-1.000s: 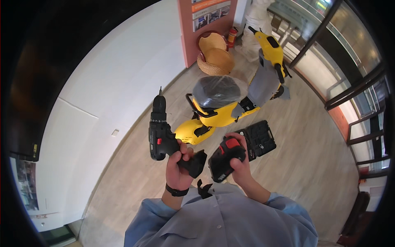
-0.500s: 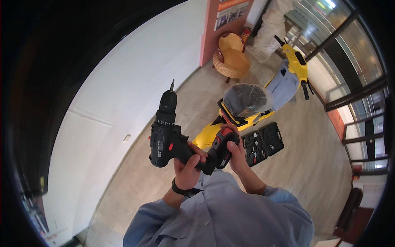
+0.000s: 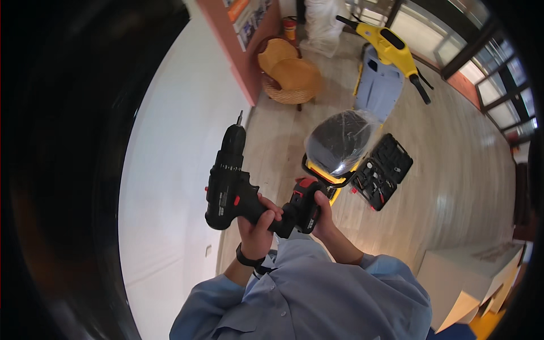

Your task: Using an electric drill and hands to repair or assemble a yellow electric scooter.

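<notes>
My left hand [image 3: 254, 229] is closed round the handle of a black cordless drill [image 3: 225, 187], which has a bit in its chuck pointing up. My right hand [image 3: 322, 215] grips a black battery pack [image 3: 304, 204] with a red top, held right beside the foot of the drill's handle; whether the two are joined I cannot tell. Beyond my hands is a yellow and grey scooter [image 3: 386, 51], its seat [image 3: 337, 139] wrapped in clear plastic. An open black tool case [image 3: 394, 158] lies on the floor to its right.
A white wall [image 3: 158, 170] runs along my left. A wicker chair [image 3: 289, 79] stands by a pink partition [image 3: 221, 39], near a wrapped white object [image 3: 320, 28]. Glazed framing [image 3: 459, 51] lines the right side. A cardboard box [image 3: 453, 272] is at the lower right.
My right hand has brought the battery leftward, up against the drill's handle foot. The head view has shifted, so the scooter and chair sit differently and the cardboard box now shows.
</notes>
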Motion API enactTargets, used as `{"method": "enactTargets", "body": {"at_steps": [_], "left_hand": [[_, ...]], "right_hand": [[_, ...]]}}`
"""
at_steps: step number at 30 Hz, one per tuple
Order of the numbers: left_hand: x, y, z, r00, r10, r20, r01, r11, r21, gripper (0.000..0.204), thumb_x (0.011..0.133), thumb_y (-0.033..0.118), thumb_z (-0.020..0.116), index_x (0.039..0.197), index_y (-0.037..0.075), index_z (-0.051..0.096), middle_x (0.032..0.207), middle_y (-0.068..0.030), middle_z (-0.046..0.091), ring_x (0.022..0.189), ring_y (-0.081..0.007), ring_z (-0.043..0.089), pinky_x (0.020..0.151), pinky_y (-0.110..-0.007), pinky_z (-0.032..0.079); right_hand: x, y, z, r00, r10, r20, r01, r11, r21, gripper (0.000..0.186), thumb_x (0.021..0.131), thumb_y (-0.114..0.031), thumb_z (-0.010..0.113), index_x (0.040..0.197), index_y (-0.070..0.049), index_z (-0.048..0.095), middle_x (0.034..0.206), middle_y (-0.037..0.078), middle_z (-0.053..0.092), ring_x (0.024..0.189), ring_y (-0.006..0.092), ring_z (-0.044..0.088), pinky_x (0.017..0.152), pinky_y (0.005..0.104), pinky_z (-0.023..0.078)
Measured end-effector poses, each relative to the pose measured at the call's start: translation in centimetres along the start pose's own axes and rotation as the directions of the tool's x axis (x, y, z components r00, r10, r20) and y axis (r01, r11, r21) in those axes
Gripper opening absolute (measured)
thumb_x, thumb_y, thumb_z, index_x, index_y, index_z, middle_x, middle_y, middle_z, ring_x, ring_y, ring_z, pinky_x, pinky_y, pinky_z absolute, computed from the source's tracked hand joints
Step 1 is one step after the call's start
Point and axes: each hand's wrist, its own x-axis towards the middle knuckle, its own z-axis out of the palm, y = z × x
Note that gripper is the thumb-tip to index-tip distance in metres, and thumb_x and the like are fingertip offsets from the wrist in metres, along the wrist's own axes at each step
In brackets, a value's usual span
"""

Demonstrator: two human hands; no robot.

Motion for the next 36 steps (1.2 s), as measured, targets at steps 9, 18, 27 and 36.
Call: {"method": "enactTargets", "body": {"at_steps": [9, 18, 27, 36], "left_hand": [[15.2, -1.5, 2.8, 0.961, -0.197, 0.192, 0.209, 0.977, -0.044, 0.031, 0.087, -0.003, 0.055, 0.116, 0.0, 0.045, 0.092, -0.0086, 0.059, 0.08, -0.0142, 0.057, 0.082, -0.034, 0.049], [32.7, -7.1, 6.1, 0.809, -0.446, 0.382, 0.473, 0.88, 0.026, 0.023, 0.087, 0.0, 0.057, 0.108, 0.002, 0.048, 0.086, -0.0057, 0.058, 0.074, -0.0132, 0.056, 0.079, -0.031, 0.047], [46.0, -10.9, 7.2, 0.664, -0.661, 0.35, 0.689, 0.723, 0.058, 0.023, 0.089, -0.002, 0.057, 0.108, 0.007, 0.047, 0.085, -0.0025, 0.054, 0.075, -0.0121, 0.054, 0.075, -0.029, 0.048], [47.6, -13.0, 10.3, 0.53, -0.749, 0.398, 0.683, 0.655, 0.324, 0.024, 0.089, 0.0, 0.06, 0.108, 0.008, 0.046, 0.085, 0.0, 0.052, 0.074, -0.0104, 0.053, 0.071, -0.028, 0.047]], "right_hand": [[9.0, -3.9, -0.1, 0.923, -0.225, -0.313, 0.242, 0.97, 0.016, 0.051, 0.09, -0.038, 0.058, 0.13, -0.01, 0.046, 0.106, 0.005, 0.053, 0.1, 0.0156, 0.054, 0.09, 0.0316, 0.046], [20.0, -5.5, -2.7, 0.76, -0.38, -0.527, 0.46, 0.887, 0.025, 0.05, 0.09, -0.033, 0.06, 0.131, -0.01, 0.043, 0.107, 0.006, 0.052, 0.103, 0.0167, 0.054, 0.093, 0.0312, 0.044], [31.5, -8.1, -3.6, 0.606, -0.244, -0.757, 0.346, 0.938, -0.025, 0.04, 0.093, -0.027, 0.059, 0.126, -0.011, 0.046, 0.108, 0.005, 0.055, 0.103, 0.0149, 0.054, 0.092, 0.0293, 0.044], [31.4, -7.8, -3.5, 0.458, -0.16, -0.874, 0.467, 0.88, 0.084, 0.037, 0.093, -0.03, 0.062, 0.124, -0.015, 0.048, 0.108, 0.002, 0.056, 0.098, 0.0128, 0.054, 0.084, 0.0274, 0.045]]}}
